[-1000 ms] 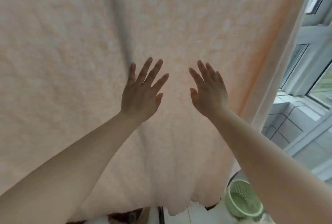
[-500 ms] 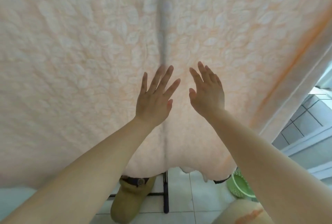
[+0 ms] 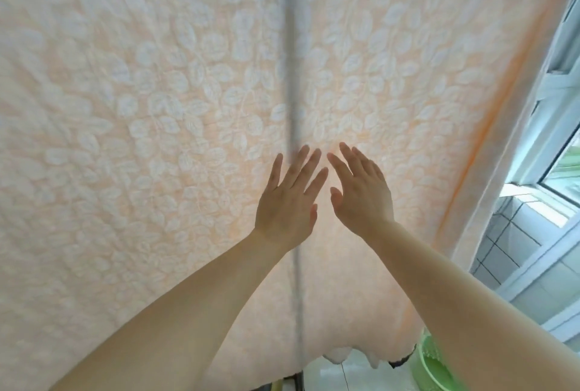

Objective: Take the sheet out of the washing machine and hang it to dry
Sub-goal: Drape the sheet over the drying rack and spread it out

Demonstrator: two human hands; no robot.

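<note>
Against the peach leaf-patterned sheet [image 3: 175, 114], already draped over a pole [image 3: 290, 76] showing through as a grey line, left hand [image 3: 287, 199] and right hand [image 3: 361, 193] lie flat with fingers spread, gripping nothing; soft, limp, probably damp-heavy cloth, best held at its hems.

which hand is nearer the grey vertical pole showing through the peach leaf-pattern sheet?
Left. The left hand lies flat on the peach leaf-pattern sheet with its fingers overlapping the grey vertical pole; the right hand is open, just right of that line.
</note>
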